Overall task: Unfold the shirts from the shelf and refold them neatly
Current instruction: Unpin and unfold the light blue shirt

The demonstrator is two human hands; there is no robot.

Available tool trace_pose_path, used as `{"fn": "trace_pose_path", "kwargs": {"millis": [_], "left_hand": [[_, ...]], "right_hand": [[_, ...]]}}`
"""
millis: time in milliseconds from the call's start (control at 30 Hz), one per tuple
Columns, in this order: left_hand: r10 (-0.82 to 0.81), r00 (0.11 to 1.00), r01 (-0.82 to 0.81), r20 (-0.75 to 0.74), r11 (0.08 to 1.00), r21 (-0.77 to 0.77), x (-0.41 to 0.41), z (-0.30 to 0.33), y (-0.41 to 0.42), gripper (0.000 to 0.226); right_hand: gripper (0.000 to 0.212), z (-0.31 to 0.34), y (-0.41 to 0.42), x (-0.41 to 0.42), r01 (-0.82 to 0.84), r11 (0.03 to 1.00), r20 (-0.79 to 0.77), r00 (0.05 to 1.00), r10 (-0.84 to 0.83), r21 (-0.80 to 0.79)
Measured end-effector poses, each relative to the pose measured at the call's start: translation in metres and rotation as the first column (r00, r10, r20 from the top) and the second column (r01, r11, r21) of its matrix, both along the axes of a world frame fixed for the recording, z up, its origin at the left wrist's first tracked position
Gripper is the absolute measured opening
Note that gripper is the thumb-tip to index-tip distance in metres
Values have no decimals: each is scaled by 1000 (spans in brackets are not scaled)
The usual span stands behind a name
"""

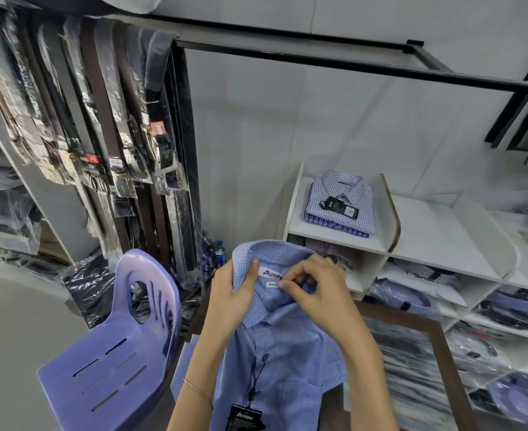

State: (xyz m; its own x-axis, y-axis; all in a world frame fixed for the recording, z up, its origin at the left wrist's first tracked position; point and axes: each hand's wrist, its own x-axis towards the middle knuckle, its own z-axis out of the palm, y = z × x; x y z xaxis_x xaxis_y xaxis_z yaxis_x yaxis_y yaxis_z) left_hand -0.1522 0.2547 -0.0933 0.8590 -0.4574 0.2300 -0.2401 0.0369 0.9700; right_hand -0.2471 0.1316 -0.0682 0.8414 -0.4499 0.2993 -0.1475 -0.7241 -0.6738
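Both hands closed on collar of blue check shirt (275, 346), left hand (230, 301) gripping, right hand (315, 293) pinching at top button; folded stack (340, 203) on shelf (411, 244) beyond shirt, untouched, most work left.

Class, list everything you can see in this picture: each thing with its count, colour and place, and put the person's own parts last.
held shirt: one, light blue check, in both hands, centre
hang tag: one, black, on a cord down the held shirt's front
folded shirts: a small stack, count unclear, blue-white check, top of the white shelf
bagged shirts: several, in the shelf's lower compartments
chair: one, lilac plastic, left
belts: many, dark, in clear sleeves, hanging upper left
bottle: one, blue cap, behind the chair
rail: one, black, overhead
left hand: gripping the collar
right hand: pinching the collar
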Motion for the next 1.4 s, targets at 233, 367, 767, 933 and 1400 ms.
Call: {"fn": "trace_pose_path", "kwargs": {"millis": [233,367,767,933,1400], "left_hand": [[-50,999,50,-10,998,34,-3,-5,-2,34],[6,1000,-5,-1,999,35,-1,-4,-1,34],[122,981,-132,-152,989,-61,-12,1,-11,21],[109,980,-123,-165,990,-74,-5,0,-3,24],[108,974,-132,-199,985,-113,-18,8,-8,15]], "right_hand": [[9,-3,3,-3,-27,993,27,999,24,119],[12,3,1,-7,-70,970,43,997,62,231],[14,4,8,4,-47,985,75,997,35,163],[14,6,3,-2,-69,984,48,997,62,167],[16,7,4,-8,-21,987,62,998,12,157]]}}
